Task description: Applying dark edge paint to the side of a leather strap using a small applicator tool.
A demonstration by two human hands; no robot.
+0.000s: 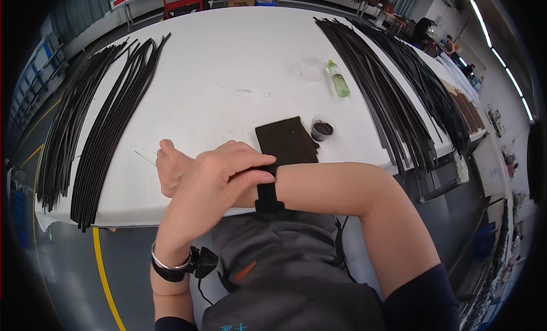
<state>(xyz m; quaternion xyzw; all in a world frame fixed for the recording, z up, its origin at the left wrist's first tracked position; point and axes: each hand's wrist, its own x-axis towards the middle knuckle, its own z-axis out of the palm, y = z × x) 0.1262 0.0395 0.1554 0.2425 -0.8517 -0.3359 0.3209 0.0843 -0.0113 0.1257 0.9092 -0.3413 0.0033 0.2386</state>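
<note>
My left hand (213,174) reaches over my right forearm. Its thumb and index finger pinch the black wrist strap (268,197) around my right wrist. My right arm crosses in front of me, and my right hand (172,168) rests to the left, loosely curled and partly covered by the left hand. What it holds, if anything, is hidden. A thin metal needle-like tool (145,157) lies just beside it. On my left wrist sit a silver bangle (171,267) and a black strapped device (202,261) with a cable. Behind the right forearm lies a stack of dark brown sheets (285,138).
A cup of dark stuff (322,129), a green bottle (338,80) and a clear round lid or dish (309,67) stand on the white table (216,63). Bundles of dark strips lie left (117,120) and right (376,86). Several people work at the far right.
</note>
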